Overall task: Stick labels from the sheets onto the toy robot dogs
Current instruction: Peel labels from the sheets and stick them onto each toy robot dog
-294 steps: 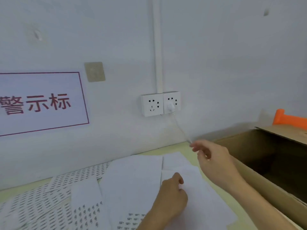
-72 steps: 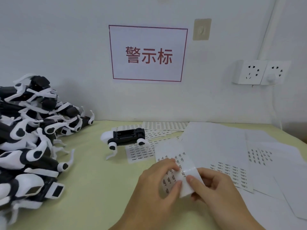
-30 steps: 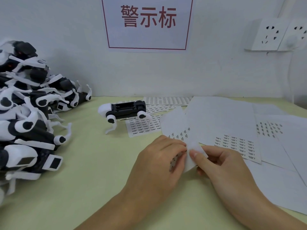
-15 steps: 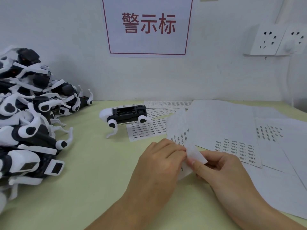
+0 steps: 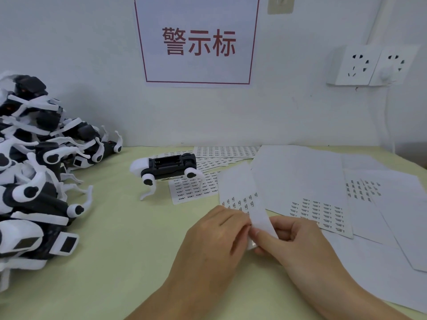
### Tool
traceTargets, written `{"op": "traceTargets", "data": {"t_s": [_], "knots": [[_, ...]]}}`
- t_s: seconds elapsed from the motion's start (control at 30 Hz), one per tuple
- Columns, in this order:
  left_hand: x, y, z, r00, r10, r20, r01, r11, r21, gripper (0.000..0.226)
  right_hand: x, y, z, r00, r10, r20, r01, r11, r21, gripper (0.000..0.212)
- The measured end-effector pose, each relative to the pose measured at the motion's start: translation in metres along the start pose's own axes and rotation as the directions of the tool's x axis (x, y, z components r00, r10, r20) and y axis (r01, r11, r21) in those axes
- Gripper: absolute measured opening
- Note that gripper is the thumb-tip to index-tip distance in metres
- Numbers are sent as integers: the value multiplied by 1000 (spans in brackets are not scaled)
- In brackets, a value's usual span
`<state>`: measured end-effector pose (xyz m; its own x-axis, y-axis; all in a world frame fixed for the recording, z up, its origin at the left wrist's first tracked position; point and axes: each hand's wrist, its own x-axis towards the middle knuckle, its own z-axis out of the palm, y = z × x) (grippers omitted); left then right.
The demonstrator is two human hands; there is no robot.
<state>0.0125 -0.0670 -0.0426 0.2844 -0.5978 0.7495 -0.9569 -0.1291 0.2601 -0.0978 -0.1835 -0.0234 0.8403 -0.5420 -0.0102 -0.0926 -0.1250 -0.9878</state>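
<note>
— What are the hands holding?
— A narrow label sheet (image 5: 242, 195), at its near end. The right hand (image 5: 293, 241) pinches it between thumb and curled fingers; the left hand (image 5: 215, 236) has its fingers curled onto the same end, fingertips meeting the right thumb. The strip rises from the hands and tilts away from the person, with small printed labels showing just above the left knuckles.
— And the dogs?
— One toy robot dog (image 5: 168, 169) lies alone on the green table (image 5: 111, 262), beyond the hands and to the left, its rear end over a printed label sheet (image 5: 194, 188). A pile of toy robot dogs (image 5: 37, 181) fills the left edge, well apart from the hands.
— Anything else?
— Loose sheets (image 5: 323, 181) spread to the right, some carrying blocks of labels. On the wall hang a red-lettered sign (image 5: 198, 40) and a double socket (image 5: 369, 65).
</note>
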Motion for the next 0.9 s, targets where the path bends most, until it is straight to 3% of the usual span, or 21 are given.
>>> {"op": "traceTargets", "data": {"t_s": [0.27,0.6,0.77,0.9], "knots": [[1,1,0,999,-1,-33,0,1000,-25,21,1,2,2,998,-15,-60,13,1000,-24,15],[0,-1,0,997,-72,-24,67,985,-157,22,3,5,0,996,-86,-19,85,993,-77,20],[0,2,-3,995,-98,14,99,990,-103,24,4,9,1,989,-150,-15,147,981,-125,11],[2,3,-5,998,-58,31,59,998,-27,23,3,11,1,984,-177,-20,170,969,-178,21]]}}
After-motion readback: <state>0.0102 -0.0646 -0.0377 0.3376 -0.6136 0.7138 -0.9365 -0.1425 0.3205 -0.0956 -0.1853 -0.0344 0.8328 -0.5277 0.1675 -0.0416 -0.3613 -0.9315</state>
